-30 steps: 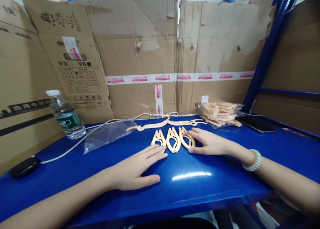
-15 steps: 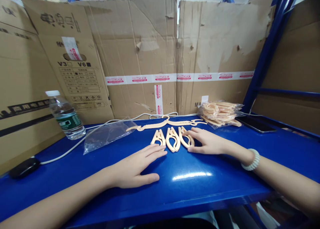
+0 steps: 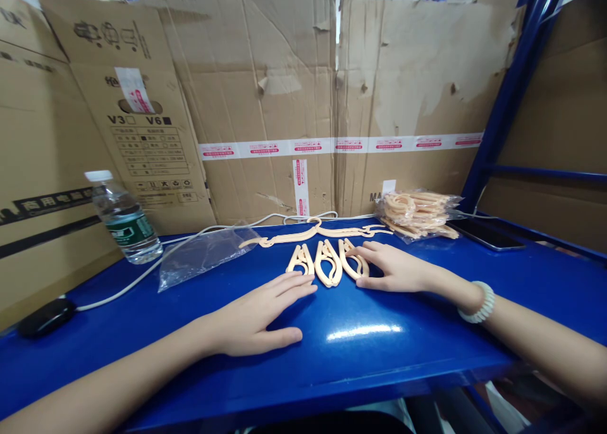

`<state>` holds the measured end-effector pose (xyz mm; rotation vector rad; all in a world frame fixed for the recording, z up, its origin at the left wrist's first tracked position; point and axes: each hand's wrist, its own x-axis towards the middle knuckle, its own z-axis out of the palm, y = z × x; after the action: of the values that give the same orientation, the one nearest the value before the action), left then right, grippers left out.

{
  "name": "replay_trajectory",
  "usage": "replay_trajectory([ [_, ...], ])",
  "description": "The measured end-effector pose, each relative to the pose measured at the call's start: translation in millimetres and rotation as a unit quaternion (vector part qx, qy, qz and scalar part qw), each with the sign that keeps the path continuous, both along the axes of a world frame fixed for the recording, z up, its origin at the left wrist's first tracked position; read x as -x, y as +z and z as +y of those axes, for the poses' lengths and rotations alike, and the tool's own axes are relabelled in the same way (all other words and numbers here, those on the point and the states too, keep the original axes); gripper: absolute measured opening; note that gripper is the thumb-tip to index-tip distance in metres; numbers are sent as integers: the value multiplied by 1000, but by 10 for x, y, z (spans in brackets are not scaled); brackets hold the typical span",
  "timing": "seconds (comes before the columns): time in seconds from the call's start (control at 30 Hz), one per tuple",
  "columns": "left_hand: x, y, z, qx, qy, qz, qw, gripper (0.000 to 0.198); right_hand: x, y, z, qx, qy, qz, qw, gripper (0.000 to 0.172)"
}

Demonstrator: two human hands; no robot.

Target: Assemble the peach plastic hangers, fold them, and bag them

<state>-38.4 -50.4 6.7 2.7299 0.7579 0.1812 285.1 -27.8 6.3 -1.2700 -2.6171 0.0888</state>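
Observation:
Three folded cream-coloured folding hangers lie side by side on the blue table point(image 3: 403, 364). My left hand point(image 3: 260, 314) is open and palm down, its fingertips at the lower end of the left folded hanger point(image 3: 306, 257). The middle folded hanger point(image 3: 329, 276) lies between my hands, untouched. On the right folded hanger point(image 3: 346, 266) my right hand point(image 3: 386, 268) has its fingers over the top and its thumb at the lower edge, covering part of it. Behind them lies an unfolded hanger point(image 3: 291, 238), arms spread and hook toward the back.
A clear bag of hangers point(image 3: 417, 216) sits at the back right beside a dark phone point(image 3: 488, 234). At left are a flat clear plastic bag point(image 3: 203, 257), a water bottle point(image 3: 126, 222), a white cable point(image 3: 128, 288) and a black mouse point(image 3: 46, 317). Cardboard point(image 3: 265, 105) stands behind.

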Motion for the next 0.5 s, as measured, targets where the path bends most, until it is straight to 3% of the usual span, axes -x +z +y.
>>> replay_trajectory([
  [0.5,13,-11,2,-4,3,15,1000,64,8,19,-27,4,3,3,1000,65],
])
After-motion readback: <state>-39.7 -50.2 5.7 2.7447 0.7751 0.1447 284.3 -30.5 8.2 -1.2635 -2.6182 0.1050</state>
